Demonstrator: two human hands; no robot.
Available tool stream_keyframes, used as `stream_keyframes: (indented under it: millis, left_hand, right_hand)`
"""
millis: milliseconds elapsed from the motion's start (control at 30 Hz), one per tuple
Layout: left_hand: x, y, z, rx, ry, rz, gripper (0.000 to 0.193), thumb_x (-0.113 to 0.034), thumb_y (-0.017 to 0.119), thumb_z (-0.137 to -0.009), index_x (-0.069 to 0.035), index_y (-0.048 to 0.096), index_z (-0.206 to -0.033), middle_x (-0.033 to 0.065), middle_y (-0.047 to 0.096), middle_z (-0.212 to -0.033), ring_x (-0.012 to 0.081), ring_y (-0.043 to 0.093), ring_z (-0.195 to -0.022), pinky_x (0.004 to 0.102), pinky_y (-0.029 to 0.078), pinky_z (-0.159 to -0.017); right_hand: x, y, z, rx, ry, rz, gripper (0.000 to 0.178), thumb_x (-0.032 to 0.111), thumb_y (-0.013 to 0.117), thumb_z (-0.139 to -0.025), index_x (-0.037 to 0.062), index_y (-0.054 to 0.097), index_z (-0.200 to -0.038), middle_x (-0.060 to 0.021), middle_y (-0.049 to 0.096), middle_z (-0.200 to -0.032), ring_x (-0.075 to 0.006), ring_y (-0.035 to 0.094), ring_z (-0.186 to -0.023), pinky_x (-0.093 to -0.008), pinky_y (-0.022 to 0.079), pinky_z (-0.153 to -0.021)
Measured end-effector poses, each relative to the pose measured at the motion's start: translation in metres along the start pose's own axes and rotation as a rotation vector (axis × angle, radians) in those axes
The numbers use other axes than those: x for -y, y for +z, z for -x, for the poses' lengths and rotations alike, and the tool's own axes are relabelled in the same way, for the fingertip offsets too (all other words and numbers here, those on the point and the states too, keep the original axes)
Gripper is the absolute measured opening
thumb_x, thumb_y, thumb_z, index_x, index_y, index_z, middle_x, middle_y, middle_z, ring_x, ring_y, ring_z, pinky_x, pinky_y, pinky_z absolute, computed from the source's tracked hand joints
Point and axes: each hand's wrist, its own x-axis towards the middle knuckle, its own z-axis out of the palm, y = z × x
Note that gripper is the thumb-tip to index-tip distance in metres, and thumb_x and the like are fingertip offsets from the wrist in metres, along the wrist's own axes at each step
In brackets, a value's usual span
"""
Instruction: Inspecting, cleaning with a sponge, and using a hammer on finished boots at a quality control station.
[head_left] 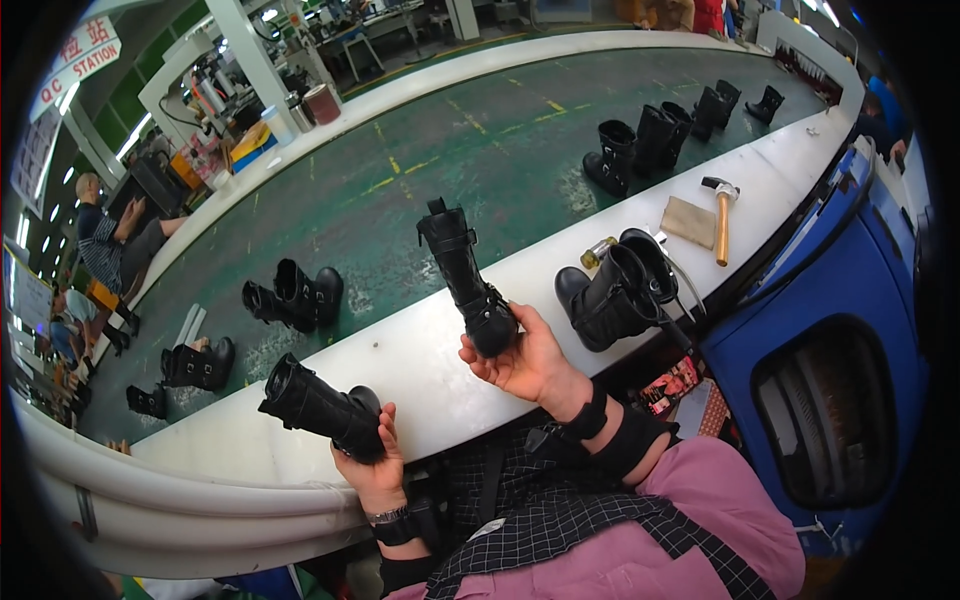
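Observation:
My left hand [374, 474] grips a black boot [322, 408] by its toe end, the shaft pointing up and left over the white ledge. In my right hand [530, 360] is a second black boot [458, 270], held around the toe with its shaft standing up over the green conveyor belt. Straps show on the right boot's shaft. Part of each hand's fingers is hidden behind the boots. To the right of my right hand, a pair of black boots [610, 300] stands on the white ledge [440, 350].
Beyond the pair lie a hammer [722, 222], a tan block [688, 222] and a small yellowish bottle [598, 252]. More black boots [612, 158] stand on the green belt [480, 130]. A blue machine [810, 350] is at my right. A seated person [110, 240] is across the belt.

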Motion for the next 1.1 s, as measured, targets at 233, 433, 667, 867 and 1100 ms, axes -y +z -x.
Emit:
stream_keyframes:
  millis: [233,433,667,867,1100]
  left_hand:
    - [-0.007,-0.004,0.024,0.014,-0.117,-0.267,0.078,-0.055,0.057,-0.082,0.015,0.049,-0.117,0.0191,0.060,-0.087,0.0179,0.057,-0.061,0.0225,0.045,-0.044]
    - [-0.004,-0.002,0.012,-0.215,0.103,-0.065,0.073,-0.053,0.060,-0.084,0.012,0.049,-0.116,0.0176,0.060,-0.084,0.0158,0.055,-0.054,0.0209,0.038,-0.039]
    - [0.005,-0.009,0.021,-0.195,0.251,-0.185,0.071,-0.059,0.053,-0.089,0.005,0.049,-0.119,0.0276,0.063,-0.105,0.0254,0.070,-0.077,0.0254,0.056,-0.051]
    - [0.006,-0.014,0.038,-0.260,0.227,-0.216,0.070,-0.059,0.046,-0.092,0.006,0.052,-0.116,0.0262,0.065,-0.103,0.0293,0.070,-0.078,0.0301,0.060,-0.057]
    - [-0.008,-0.027,0.045,-0.343,0.118,-0.323,0.070,-0.060,0.041,-0.094,0.006,0.056,-0.109,0.0234,0.068,-0.096,0.0298,0.071,-0.071,0.0323,0.059,-0.050]
  right_hand:
    - [0.002,0.011,-0.006,0.049,0.000,0.055,0.060,0.051,0.037,-0.095,0.0007,0.058,-0.119,-0.0154,0.064,-0.106,-0.0274,0.063,-0.095,-0.0380,0.054,-0.077]
    - [-0.003,0.022,-0.002,0.060,-0.006,0.146,0.057,0.050,0.038,-0.095,0.0028,0.058,-0.120,-0.0148,0.065,-0.102,-0.0248,0.066,-0.086,-0.0354,0.056,-0.072]
    - [-0.005,0.026,0.003,0.072,-0.009,0.163,0.057,0.051,0.038,-0.095,0.0036,0.058,-0.120,-0.0137,0.066,-0.102,-0.0238,0.066,-0.085,-0.0349,0.056,-0.070]
    - [-0.010,0.023,-0.001,-0.026,-0.043,0.090,0.052,0.049,0.047,-0.094,0.0038,0.057,-0.117,-0.0117,0.064,-0.102,-0.0218,0.065,-0.087,-0.0358,0.057,-0.072]
    - [-0.015,0.026,-0.002,-0.089,-0.117,0.052,0.050,0.046,0.058,-0.089,0.0042,0.055,-0.117,-0.0104,0.062,-0.105,-0.0210,0.064,-0.089,-0.0356,0.057,-0.075]
